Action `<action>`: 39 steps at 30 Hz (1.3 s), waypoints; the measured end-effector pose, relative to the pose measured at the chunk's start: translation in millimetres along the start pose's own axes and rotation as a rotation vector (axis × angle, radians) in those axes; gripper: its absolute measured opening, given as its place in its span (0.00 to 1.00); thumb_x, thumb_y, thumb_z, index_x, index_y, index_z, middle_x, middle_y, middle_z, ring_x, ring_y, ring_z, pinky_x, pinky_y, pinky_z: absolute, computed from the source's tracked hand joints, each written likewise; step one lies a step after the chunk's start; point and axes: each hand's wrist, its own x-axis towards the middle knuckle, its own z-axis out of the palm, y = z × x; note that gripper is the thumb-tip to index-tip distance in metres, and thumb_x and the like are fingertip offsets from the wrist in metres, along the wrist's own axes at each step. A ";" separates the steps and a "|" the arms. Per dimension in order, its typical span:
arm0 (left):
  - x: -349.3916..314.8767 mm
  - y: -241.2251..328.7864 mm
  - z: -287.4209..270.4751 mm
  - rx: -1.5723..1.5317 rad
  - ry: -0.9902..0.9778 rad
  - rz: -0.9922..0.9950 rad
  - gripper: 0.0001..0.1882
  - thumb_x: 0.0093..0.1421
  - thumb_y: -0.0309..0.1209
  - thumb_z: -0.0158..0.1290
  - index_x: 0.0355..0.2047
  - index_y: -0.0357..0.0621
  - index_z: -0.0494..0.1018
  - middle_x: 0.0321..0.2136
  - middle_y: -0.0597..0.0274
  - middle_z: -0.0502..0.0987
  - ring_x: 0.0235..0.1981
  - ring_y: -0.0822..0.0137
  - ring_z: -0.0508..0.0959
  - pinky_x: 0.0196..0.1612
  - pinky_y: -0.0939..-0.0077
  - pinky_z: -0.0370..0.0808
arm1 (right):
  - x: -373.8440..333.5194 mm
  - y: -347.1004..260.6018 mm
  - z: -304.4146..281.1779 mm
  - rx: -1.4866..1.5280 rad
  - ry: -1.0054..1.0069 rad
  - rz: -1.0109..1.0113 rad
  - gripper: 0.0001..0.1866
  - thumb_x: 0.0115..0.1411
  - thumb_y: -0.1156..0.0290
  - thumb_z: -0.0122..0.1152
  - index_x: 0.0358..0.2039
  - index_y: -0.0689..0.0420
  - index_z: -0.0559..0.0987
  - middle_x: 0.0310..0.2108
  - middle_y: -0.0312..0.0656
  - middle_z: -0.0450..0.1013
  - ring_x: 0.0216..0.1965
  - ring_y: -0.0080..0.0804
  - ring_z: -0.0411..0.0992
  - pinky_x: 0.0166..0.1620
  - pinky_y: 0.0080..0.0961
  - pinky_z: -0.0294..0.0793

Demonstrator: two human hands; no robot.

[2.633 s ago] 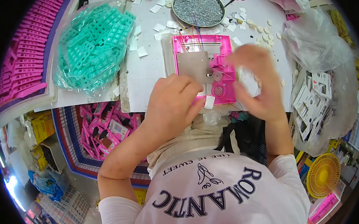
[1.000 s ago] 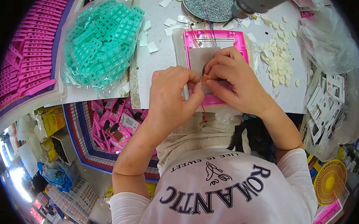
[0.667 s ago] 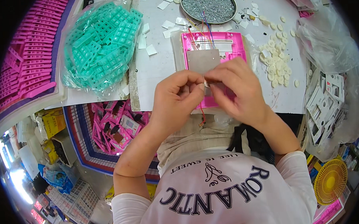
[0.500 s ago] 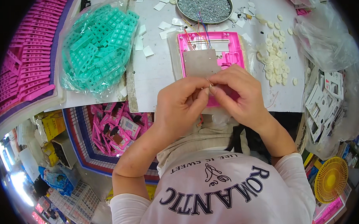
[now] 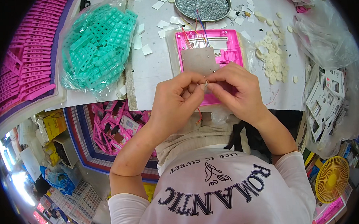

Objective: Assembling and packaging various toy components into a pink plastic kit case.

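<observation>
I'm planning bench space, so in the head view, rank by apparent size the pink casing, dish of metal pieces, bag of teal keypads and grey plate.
Largest to smallest, as they look:
1. Bag of teal keypads
2. Pink casing, partly covered
3. Dish of metal pieces
4. Grey plate

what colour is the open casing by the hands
The casing is bright pink; head view shows it best.

Hot pink blazes from the case [image 5: 235, 41], and there's a grey-brown plate [image 5: 197, 59] on it, with red, yellow and blue wires [image 5: 202, 27] at the top! Left of the case, teal keypads [image 5: 100, 47]; farther left, pink strips [image 5: 32, 54]. Right of it, cream discs [image 5: 272, 60]. Below it, a white shirt [image 5: 231, 208], dark-lettered; lower right, a yellow fan [image 5: 332, 180]; lower left, a bag [image 5: 78, 136] striped red, white, blue!
</observation>
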 end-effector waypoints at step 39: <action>33.2 12.3 -26.9 0.838 -0.280 0.540 0.07 0.60 0.23 0.57 0.38 0.42 0.72 0.27 0.54 0.77 0.30 0.47 0.79 0.31 0.56 0.75 | 9.8 -3.8 19.4 -0.483 -0.088 -0.513 0.13 0.41 0.77 0.71 0.32 0.58 0.84 0.35 0.35 0.78 0.36 0.37 0.76 0.33 0.29 0.78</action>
